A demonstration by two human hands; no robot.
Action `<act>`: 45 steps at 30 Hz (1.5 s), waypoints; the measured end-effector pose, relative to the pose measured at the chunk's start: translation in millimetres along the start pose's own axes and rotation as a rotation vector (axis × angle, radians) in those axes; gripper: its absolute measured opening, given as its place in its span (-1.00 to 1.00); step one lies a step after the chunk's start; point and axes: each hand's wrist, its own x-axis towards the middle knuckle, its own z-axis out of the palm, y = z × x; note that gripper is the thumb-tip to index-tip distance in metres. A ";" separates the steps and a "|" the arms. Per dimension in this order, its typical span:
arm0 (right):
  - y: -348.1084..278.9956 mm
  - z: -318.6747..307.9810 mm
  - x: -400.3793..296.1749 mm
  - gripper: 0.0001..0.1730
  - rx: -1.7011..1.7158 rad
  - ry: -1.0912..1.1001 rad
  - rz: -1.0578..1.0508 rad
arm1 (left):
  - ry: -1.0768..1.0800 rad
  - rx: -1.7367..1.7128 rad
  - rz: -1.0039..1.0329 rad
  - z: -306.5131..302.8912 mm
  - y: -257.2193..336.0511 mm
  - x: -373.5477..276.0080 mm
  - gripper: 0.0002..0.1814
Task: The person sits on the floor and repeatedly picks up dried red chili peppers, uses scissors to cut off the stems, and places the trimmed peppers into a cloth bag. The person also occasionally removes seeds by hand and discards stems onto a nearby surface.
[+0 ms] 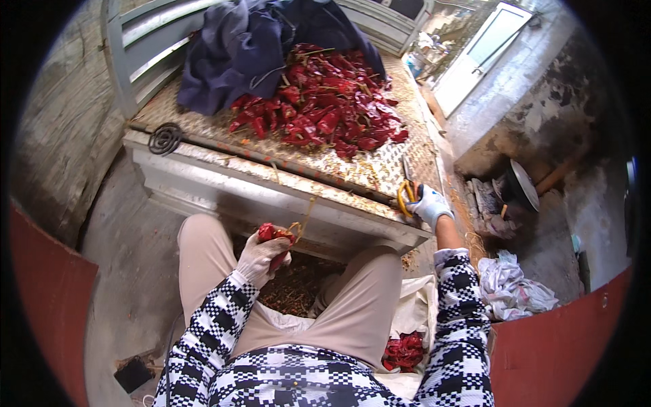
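Note:
My left hand [258, 260], in a pale knit glove, is closed around a few dried red peppers [274, 233] above my lap. A thin yellowish strand [306, 219] rises from them toward the bed's edge. Over at the right corner of the metal truck bed [351, 175], my right hand [430, 204] wears a white and blue glove. It grips scissors [404, 196] with yellow handles, whose blades point away from me along the bed. Beyond both hands lies a large heap of dried red peppers [325, 109], with seeds scattered before it.
Dark blue cloth [229, 66] partly covers the heap. A black coil [165, 138] lies on the bed's left edge. Beside my right leg, a pale sack [414, 295] holds more red peppers [404, 351]. Crumpled plastic bags [513, 287] and a lidded pot [521, 185] stand right.

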 end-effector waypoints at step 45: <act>-98.8 69.5 -162.7 -0.21 0.028 0.062 -0.678 | -0.208 0.275 -0.003 -8.3 13.2 -5.2 -0.82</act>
